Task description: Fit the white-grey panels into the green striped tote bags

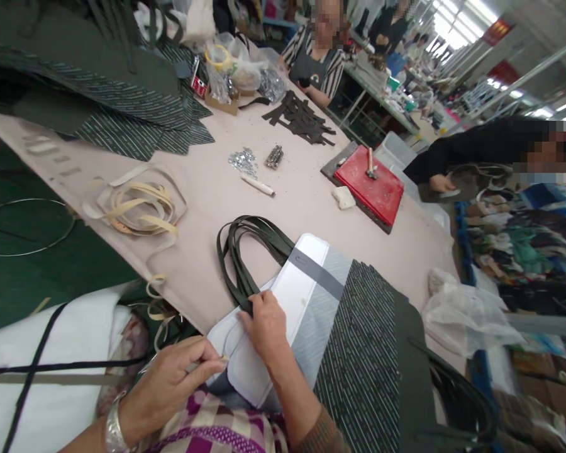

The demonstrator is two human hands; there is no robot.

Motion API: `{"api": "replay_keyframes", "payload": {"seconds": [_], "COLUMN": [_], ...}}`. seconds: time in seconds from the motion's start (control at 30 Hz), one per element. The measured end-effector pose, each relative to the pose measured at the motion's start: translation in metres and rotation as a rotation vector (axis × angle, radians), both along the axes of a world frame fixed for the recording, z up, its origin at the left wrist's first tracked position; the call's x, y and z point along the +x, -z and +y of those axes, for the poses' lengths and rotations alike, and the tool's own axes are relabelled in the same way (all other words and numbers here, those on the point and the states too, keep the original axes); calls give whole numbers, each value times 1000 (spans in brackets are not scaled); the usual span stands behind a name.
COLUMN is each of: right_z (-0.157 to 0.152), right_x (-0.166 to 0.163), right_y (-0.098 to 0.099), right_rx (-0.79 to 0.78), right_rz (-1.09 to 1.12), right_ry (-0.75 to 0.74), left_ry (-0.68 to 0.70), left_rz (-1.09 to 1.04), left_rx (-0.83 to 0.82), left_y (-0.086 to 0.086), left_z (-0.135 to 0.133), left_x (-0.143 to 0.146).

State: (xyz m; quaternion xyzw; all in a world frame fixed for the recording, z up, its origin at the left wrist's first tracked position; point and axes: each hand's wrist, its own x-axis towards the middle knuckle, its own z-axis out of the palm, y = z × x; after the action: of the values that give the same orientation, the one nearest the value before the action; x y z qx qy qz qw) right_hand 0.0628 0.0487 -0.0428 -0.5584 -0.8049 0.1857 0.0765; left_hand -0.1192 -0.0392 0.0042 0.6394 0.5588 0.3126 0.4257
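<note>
A striped dark green bag [358,352] with a white lining [292,296] lies on the table edge in front of me. Its dark green strap handles [245,245] loop out over the table. My right hand [264,324] presses down on the strap ends and lining, fingers closed on the straps. My left hand [174,377], with a metal bracelet at the wrist, pinches a thin pale strip [217,360] against the lining's near corner.
On the pale table [302,201] lie tan strips [141,207], small metal fittings [245,160], a white marker [259,185], a red pad with a hammer [372,189] and dark cut pieces [302,119]. Striped fabric [122,100] piles up at far left. Other people work at right and far end.
</note>
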Motion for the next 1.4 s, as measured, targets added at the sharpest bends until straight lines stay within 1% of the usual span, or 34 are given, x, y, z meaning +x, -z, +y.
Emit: {"api": "replay_keyframes", "payload": {"seconds": [0.1, 0.17, 0.23, 0.33, 0.4, 0.43, 0.5, 0.57, 0.63, 0.7, 0.77, 0.8, 0.83, 0.87, 0.9, 0.93, 0.97, 1.03, 1.07, 1.13, 1.17, 1.2, 1.27, 1.33, 1.4], "right_z": [-1, -1, -1, -5, -10, -14, -26, -44, -66, -88, -110, -119, -128, -136, -142, -146, -149, -149, -147, -142, -140, -138, -134, -131, -128], "right_x": [-12, -8, 5, 44, 83, 107, 160, 220, 282, 339, 377, 386, 385, 376, 357, 332, 301, 235, 204, 156, 141, 130, 121, 120, 121], "right_y": [8, 4, -13, -55, -87, -101, -126, -142, -148, -145, -135, -130, -125, -120, -117, -115, -114, -114, -115, -117, -118, -117, -112, -104, -98], "right_rx": [53, 134, 247, 420, 492, 503, 475, 430, 409, 335, 185, 128, 99, 104, 132, 161, 187, 107, 80, 46, 52, 63, 95, 113, 125], "right_rz": [-111, -98, -53, 5, 33, 47, 61, 44, -2, -54, -213, -296, -350, -348, -273, -142, 38, 383, 479, 574, 579, 572, 550, 538, 530], "right_ry": [-32, -63, -70, 19, 127, 194, 353, 562, 790, 1010, 1167, 1210, 1226, 1221, 1187, 1120, 1022, 653, 480, 206, 108, 34, -46, -53, -9], "left_ry": [-16, -47, -70, -55, -15, 6, 67, 122, 161, 195, 243, 269, 292, 311, 326, 338, 348, 359, 364, 371, 374, 377, 381, 379, 373], "left_rz": [29, 42, 39, 18, 16, 22, 34, 39, 36, 34, 38, 44, 51, 60, 71, 82, 95, 126, 141, 159, 162, 163, 153, 149, 156], "left_rx": [45, 30, 12, 77, 164, 211, 288, 356, 427, 491, 519, 517, 513, 505, 498, 494, 494, 498, 498, 492, 480, 464, 429, 382, 320], "left_y": [-2, 0, 3, 7, 8, 7, 3, -4, -12, -19, -23, -24, -24, -23, -23, -22, -21, -19, -19, -20, -20, -21, -21, -20, -18], "left_z": [-7, -12, -18, -23, -24, -23, -20, -17, -14, -12, -11, -11, -10, -10, -10, -10, -10, -9, -9, -8, -8, -7, -7, -8, -9], "left_x": [2, 3, 6, 13, 20, 24, 34, 44, 55, 64, 73, 77, 80, 84, 87, 90, 93, 98, 100, 104, 105, 105, 105, 102, 98]}}
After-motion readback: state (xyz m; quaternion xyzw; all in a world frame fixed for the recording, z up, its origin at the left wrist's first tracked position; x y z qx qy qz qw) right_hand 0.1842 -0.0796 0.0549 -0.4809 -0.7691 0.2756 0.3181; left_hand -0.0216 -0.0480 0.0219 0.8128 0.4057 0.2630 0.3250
